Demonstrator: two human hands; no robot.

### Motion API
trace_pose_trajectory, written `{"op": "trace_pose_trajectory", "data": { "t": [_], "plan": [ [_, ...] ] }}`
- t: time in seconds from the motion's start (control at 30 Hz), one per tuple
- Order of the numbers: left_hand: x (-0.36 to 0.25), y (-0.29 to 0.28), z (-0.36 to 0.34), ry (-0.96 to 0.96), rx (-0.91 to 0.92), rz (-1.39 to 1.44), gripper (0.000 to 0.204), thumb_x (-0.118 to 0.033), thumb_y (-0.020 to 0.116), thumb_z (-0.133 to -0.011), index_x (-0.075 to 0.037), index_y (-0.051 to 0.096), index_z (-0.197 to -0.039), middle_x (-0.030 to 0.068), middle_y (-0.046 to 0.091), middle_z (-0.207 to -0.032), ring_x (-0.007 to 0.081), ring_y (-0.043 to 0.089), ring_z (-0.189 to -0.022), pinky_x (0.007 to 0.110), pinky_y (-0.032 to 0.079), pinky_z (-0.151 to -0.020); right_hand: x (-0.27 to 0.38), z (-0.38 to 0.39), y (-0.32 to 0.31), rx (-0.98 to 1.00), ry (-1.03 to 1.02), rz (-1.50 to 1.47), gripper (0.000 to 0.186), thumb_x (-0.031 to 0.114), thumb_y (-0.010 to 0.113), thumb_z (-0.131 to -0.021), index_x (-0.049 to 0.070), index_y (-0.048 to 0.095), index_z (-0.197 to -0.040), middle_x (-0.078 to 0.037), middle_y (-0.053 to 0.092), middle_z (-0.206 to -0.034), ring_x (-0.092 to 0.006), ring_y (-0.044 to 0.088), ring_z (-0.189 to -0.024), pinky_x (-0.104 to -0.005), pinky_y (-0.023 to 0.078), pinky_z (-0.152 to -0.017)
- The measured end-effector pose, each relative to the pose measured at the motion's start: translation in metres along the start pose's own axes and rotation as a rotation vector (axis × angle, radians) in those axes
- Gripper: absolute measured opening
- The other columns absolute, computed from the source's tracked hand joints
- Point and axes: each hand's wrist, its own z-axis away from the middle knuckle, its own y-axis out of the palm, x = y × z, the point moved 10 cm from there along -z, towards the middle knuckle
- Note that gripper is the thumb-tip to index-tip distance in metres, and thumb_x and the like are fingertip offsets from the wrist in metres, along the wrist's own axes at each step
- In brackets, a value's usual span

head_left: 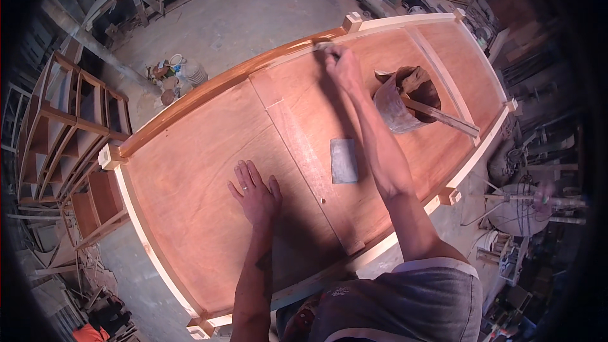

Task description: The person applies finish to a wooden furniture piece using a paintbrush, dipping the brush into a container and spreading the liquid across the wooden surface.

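Note:
A large reddish plywood panel (202,145) lies in front of me inside a wooden frame. My left hand (256,197) rests on it, palm down with fingers spread, holding nothing. My right hand (343,68) reaches to the far rail (221,84), which is darker orange-brown along its left stretch. Its fingers are closed around a small brush or pad (324,45), mostly hidden by the hand, against that rail. Beside my right forearm stands a stained bucket (392,109) with brown inner walls and a wooden stick (443,118) leaning out. A grey rectangular sheet (344,161) lies flat near the forearm.
Pale corner posts (111,156) and a near rail (380,246) edge the panel. A flat strip (437,63) crosses its right part. Wooden shelving (69,114) stands left, a white pail (192,73) beyond the far rail, and cluttered equipment (519,209) on the right.

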Motion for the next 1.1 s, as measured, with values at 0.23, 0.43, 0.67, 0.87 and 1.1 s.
{"op": "trace_pose_trajectory", "data": {
  "t": [0.23, 0.43, 0.67, 0.87, 1.1],
  "plan": [
    [0.0, 0.0, 0.002, -0.008, 0.006, 0.004, 0.068, -0.034, 0.046, -0.094, 0.005, 0.03, -0.147, 0.0243, 0.03, -0.155, 0.0359, 0.024, -0.146, 0.059, 0.013, -0.116, 0.043, 0.013, 0.008, 0.003, -0.312, 0.01, 0.024, 0.007, 0.058, -0.078, -0.001, 0.071, -0.096, -0.013, 0.071, -0.08, -0.0263, 0.063, -0.066, -0.0355, 0.051, -0.064],
    [-0.004, -0.003, 0.0, 0.008, -0.003, 0.016, 0.068, -0.032, 0.048, -0.093, 0.005, 0.03, -0.147, 0.0249, 0.031, -0.154, 0.0365, 0.026, -0.145, 0.059, 0.014, -0.116, -0.012, -0.018, -0.02, 0.049, 0.093, 0.086, 0.024, 0.006, 0.057, -0.078, 0.0, 0.072, -0.095, -0.014, 0.069, -0.077, -0.0293, 0.062, -0.064, -0.0366, 0.051, -0.061],
    [-0.001, -0.001, 0.007, 0.004, -0.012, -0.001, 0.068, -0.032, 0.049, -0.092, 0.004, 0.031, -0.147, 0.0247, 0.032, -0.154, 0.0369, 0.027, -0.145, 0.059, 0.014, -0.116, 0.005, -0.011, -0.001, 0.084, -0.014, 0.018, 0.024, 0.004, 0.054, -0.076, 0.0, 0.072, -0.091, -0.015, 0.068, -0.072, -0.03, 0.061, -0.06, -0.0375, 0.051, -0.06],
    [-0.004, -0.003, 0.006, 0.005, -0.006, 0.001, 0.067, -0.032, 0.048, -0.093, 0.004, 0.032, -0.147, 0.0246, 0.032, -0.154, 0.0369, 0.027, -0.145, 0.059, 0.015, -0.116, 0.005, -0.014, 0.0, 0.033, -0.087, 0.2, 0.021, 0.002, 0.051, -0.075, -0.002, 0.07, -0.083, -0.017, 0.067, -0.07, -0.0305, 0.06, -0.059, -0.0383, 0.051, -0.06],
    [-0.001, -0.002, 0.007, -0.006, -0.004, -0.003, 0.068, -0.032, 0.048, -0.093, 0.004, 0.031, -0.147, 0.0241, 0.032, -0.154, 0.0366, 0.027, -0.145, 0.058, 0.015, -0.116, 0.028, -0.016, 0.022, -0.044, -0.136, 0.175, 0.02, 0.001, 0.051, -0.075, -0.006, 0.067, -0.083, -0.023, 0.067, -0.077, -0.0341, 0.061, -0.064, -0.0418, 0.052, -0.064]
  ]
}}
